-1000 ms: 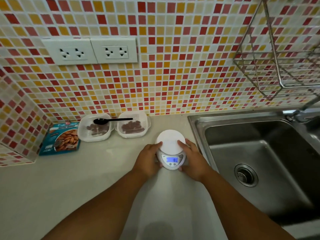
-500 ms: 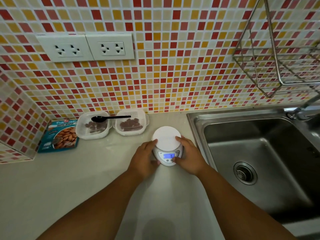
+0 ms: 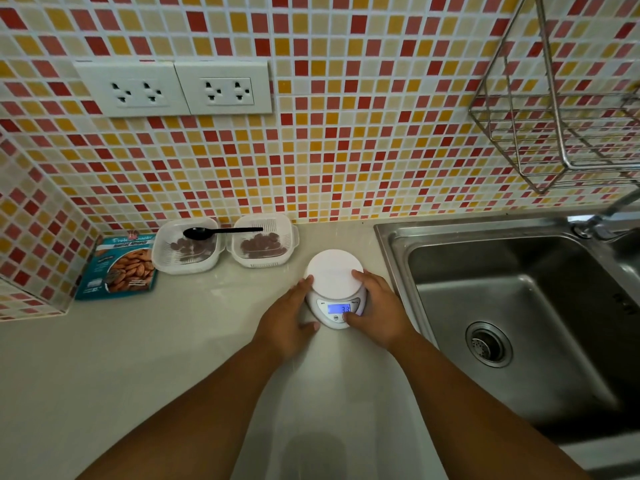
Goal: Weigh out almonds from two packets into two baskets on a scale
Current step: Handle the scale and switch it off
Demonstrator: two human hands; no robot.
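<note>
A small white scale (image 3: 334, 275) with a round bare platform and a lit blue display stands on the counter beside the sink. My left hand (image 3: 289, 315) grips its left side and my right hand (image 3: 375, 308) grips its right side, thumb on the front buttons. Two white baskets stand at the wall: the left basket (image 3: 162, 261) and the right basket (image 3: 292, 237), each holding several almonds. A black spoon (image 3: 221, 232) lies across both rims. A teal almond packet (image 3: 117, 268) lies flat at the far left.
A steel sink (image 3: 519, 306) lies directly right of the scale, its tap (image 3: 595, 226) at the back. A wire rack (image 3: 571, 109) hangs on the tiled wall above it. Two socket plates (image 3: 173, 88) sit on the wall. A tiled side wall (image 3: 31, 244) closes the left.
Both hands have slid the scale slightly away from me toward the wall. The number on the display has changed. The baskets, spoon and packet have not moved.
</note>
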